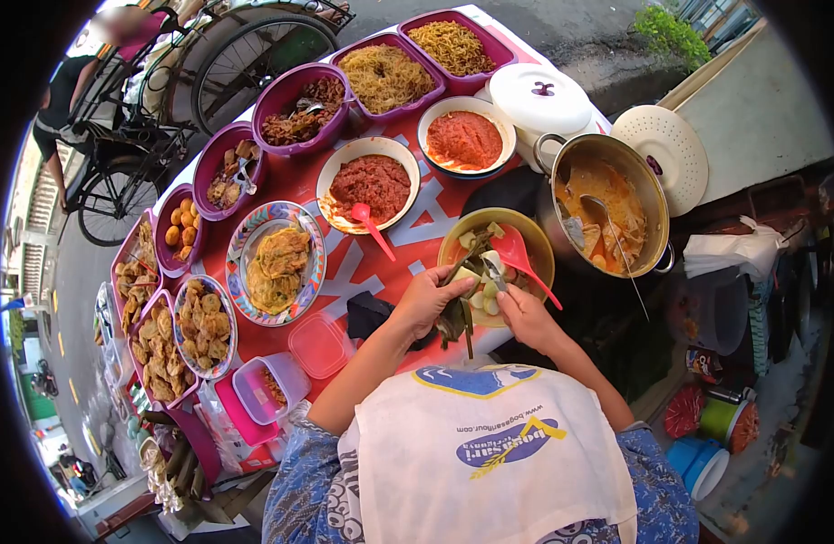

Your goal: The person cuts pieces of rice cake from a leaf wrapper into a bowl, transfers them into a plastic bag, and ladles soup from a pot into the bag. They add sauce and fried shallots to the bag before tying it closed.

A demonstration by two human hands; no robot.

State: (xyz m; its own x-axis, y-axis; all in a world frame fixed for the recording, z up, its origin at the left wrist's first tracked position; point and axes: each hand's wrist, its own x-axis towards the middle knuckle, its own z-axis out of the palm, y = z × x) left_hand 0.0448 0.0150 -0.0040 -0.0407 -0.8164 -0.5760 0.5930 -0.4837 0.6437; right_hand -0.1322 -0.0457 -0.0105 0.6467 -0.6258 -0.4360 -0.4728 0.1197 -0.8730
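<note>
My left hand (428, 301) is closed around a leaf-wrapped white piece (469, 272), and dark green leaf (453, 325) hangs below its fingers. In my right hand (524, 315), the fingers are pinched on a small metal blade (494, 270) that touches the white piece. Both hands are over the near part of a yellow-brown bowl (546, 252). Inside the bowl are more pale pieces, leaf scraps and a red plastic spoon (523, 257), whose handle rests over the rim beside my right hand.
A steel pot (654, 186) of orange stew with a ladle stands right of the bowl. Two bowls of red sauce (370, 186) (465, 140) are beyond. Purple tubs (388, 77), an omelette plate (283, 258) and fried food (204, 328) fill the left. A person (63, 100) stands near bicycles.
</note>
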